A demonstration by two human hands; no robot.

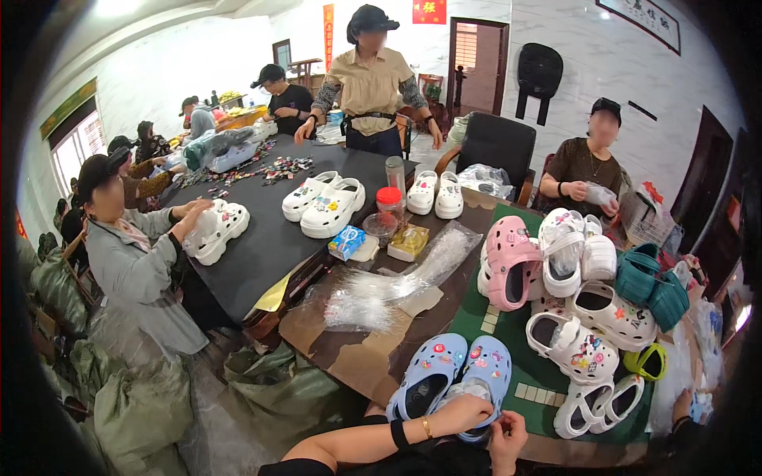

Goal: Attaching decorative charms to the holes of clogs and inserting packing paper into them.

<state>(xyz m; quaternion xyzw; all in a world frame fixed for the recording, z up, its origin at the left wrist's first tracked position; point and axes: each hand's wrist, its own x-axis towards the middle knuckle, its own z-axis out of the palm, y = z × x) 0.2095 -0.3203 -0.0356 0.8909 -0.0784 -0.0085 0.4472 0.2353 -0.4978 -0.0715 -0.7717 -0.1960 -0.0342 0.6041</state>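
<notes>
Here, blue clogs [449, 362] lie at eleven o'clock from my curled hands [463, 412], long axes and toes toward twelve-to-one. I can't tell what's pinched.

On the brown table [359, 366], a green mat [468, 316] was found laid, with charm-studded white clogs [587, 358], a pink clog [508, 247], teal clogs [669, 301] and a lime-green clog [652, 362] heaped upon it. Blue clogs [441, 358] were noted at the near edge. Clear plastic strands [365, 305] were recorded beside the mat. On the black table [254, 210], scattered charms [282, 169] were observed.
</notes>
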